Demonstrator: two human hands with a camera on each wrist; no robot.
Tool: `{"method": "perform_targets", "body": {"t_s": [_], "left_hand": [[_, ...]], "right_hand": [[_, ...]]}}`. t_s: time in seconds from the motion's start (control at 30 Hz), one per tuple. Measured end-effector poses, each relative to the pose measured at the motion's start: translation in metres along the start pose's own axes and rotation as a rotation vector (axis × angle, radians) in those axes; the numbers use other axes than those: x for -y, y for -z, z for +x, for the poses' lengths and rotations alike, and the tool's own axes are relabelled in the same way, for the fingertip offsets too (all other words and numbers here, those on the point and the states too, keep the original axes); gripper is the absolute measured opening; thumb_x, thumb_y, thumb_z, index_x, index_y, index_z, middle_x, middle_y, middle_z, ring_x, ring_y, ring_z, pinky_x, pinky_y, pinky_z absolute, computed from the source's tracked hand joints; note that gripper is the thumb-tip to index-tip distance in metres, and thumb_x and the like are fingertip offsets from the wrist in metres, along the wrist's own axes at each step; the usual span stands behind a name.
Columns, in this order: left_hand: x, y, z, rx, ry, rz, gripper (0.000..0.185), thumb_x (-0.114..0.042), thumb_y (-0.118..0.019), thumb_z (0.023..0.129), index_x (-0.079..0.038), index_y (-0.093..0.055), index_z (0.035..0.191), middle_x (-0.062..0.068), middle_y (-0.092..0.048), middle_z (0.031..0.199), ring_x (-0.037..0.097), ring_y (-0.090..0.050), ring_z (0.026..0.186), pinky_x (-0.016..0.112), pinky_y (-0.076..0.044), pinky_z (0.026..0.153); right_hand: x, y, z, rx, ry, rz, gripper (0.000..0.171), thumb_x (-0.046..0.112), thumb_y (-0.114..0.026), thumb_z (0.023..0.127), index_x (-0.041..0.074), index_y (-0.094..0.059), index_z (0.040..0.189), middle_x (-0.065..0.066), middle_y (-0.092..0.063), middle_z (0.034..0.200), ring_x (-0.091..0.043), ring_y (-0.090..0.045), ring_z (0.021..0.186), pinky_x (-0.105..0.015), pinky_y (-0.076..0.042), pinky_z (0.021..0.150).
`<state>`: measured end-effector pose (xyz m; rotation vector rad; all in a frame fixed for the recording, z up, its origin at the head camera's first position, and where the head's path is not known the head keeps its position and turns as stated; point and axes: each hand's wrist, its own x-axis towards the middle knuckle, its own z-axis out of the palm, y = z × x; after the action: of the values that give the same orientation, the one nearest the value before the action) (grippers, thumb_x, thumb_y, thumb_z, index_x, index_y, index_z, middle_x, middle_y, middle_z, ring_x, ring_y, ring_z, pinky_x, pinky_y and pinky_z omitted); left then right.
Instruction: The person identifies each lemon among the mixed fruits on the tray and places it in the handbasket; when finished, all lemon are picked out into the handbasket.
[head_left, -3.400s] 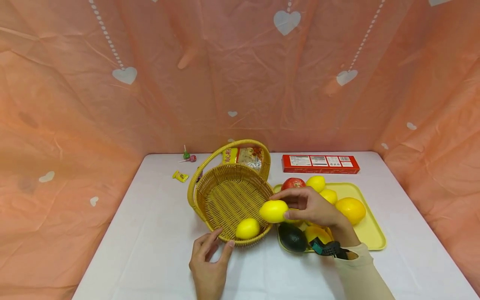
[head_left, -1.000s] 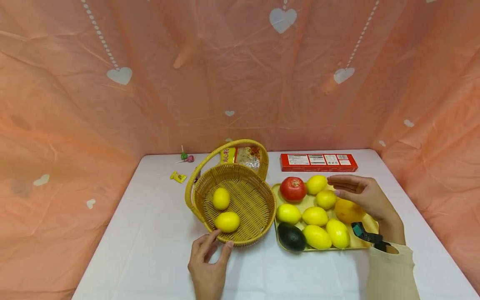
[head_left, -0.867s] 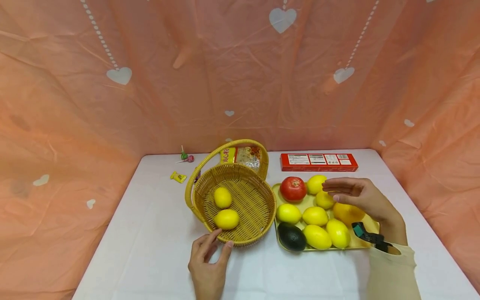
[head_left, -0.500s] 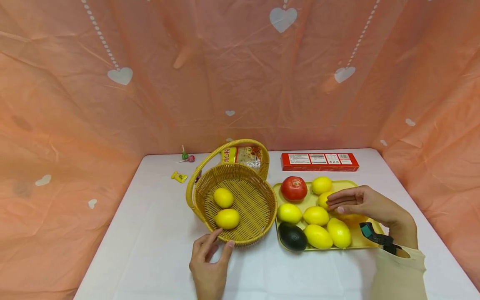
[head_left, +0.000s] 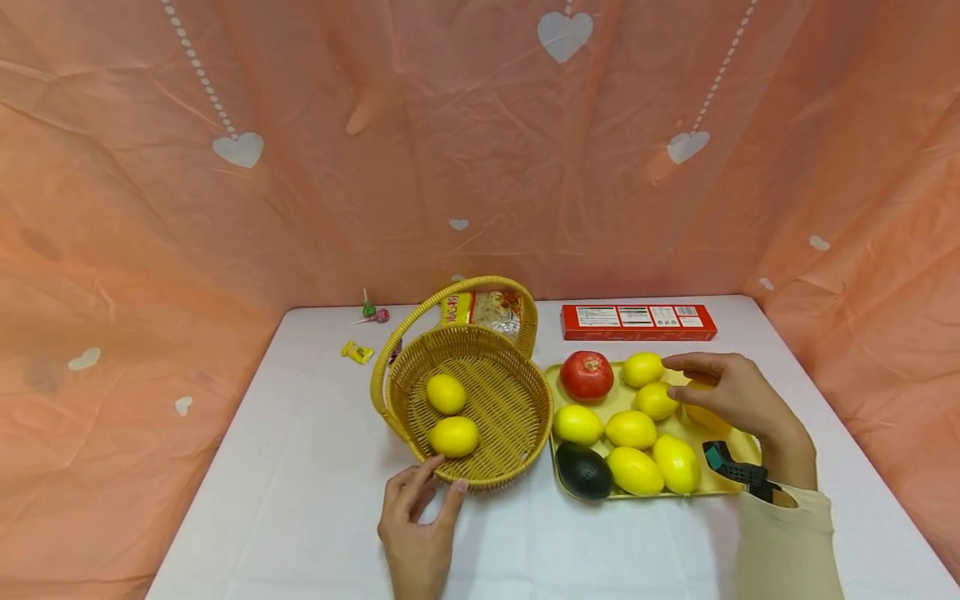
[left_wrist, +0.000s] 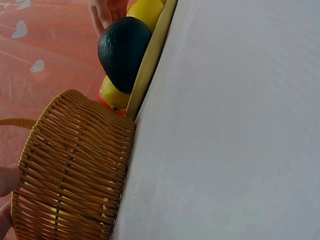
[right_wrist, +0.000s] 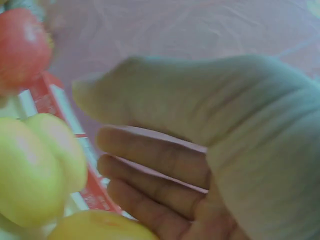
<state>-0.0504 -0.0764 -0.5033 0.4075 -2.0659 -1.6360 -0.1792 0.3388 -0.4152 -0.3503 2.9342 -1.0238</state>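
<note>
At the left of the white table (head_left: 300, 467), near the back edge, lie two lollipops (head_left: 372, 313) and a yellow wrapped sweet (head_left: 358, 352). In the centre of the frame a wicker basket (head_left: 517, 454) with a hoop handle holds two lemons (head_left: 453, 436), and a snack packet (head_left: 486, 309) stands just behind it. Below the basket, at the bottom centre, the left hand (head_left: 417, 533) rests on the table with fingers relaxed and spread, fingertips touching the basket's near rim. Right of the basket a yellow tray (head_left: 738, 446) carries a dark avocado (head_left: 583, 471), a tomato (head_left: 587, 375), several more lemons and a large orange-yellow fruit (head_left: 705, 414). The right hand (head_left: 731, 393) hovers over the tray's right half, fingers straight and loosely apart, holding nothing, just above the orange-yellow fruit; whether it touches the fruit cannot be told. A red box (head_left: 638, 322) lies behind the tray at the table's back edge.
</note>
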Motion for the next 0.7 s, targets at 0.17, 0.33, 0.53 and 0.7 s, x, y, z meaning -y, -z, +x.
{"method": "perform_targets", "body": {"t_s": [0.17, 0.33, 0.53, 0.7], "left_hand": [[0.0, 0.0, 0.0, 0.0, -0.006, -0.004, 0.039, -0.011, -0.096, 0.086, -0.021, -0.084, 0.121, 0.003, -0.066, 0.116, 0.005, -0.07, 0.103, 0.018, -0.06, 0.092], [0.001, -0.001, 0.0, -0.003, -0.005, 0.004, 0.039, -0.011, -0.096, 0.085, -0.021, -0.085, 0.121, 0.003, -0.066, 0.115, 0.006, -0.07, 0.103, 0.018, -0.061, 0.092], [0.002, -0.001, 0.0, 0.003, 0.011, 0.021, 0.039, -0.01, -0.096, 0.085, -0.019, -0.085, 0.122, 0.002, -0.066, 0.114, 0.007, -0.071, 0.103, 0.019, -0.061, 0.092], [0.001, 0.001, 0.001, 0.006, 0.025, 0.012, 0.04, -0.01, -0.096, 0.085, -0.019, -0.084, 0.122, -0.001, -0.065, 0.114, 0.008, -0.071, 0.105, 0.019, -0.061, 0.093]], "right_hand": [[0.006, -0.009, 0.009, 0.033, -0.029, -0.111, 0.035, 0.017, -0.088, 0.091, 0.011, -0.082, 0.125, -0.017, -0.079, 0.117, -0.037, -0.066, 0.106, -0.048, -0.054, 0.092], [0.014, -0.013, 0.013, 0.099, -0.059, -0.172, 0.033, 0.007, -0.085, 0.086, 0.008, -0.082, 0.119, -0.019, -0.077, 0.109, -0.035, -0.061, 0.096, -0.046, -0.053, 0.082], [0.02, -0.023, 0.016, 0.124, -0.101, -0.188, 0.036, 0.01, -0.088, 0.088, 0.004, -0.08, 0.122, -0.025, -0.076, 0.123, -0.045, -0.065, 0.113, -0.068, -0.053, 0.103], [0.023, -0.032, 0.021, 0.103, -0.035, -0.198, 0.038, 0.014, -0.091, 0.088, 0.0, -0.08, 0.121, -0.017, -0.079, 0.114, -0.037, -0.068, 0.105, -0.064, -0.057, 0.101]]}}
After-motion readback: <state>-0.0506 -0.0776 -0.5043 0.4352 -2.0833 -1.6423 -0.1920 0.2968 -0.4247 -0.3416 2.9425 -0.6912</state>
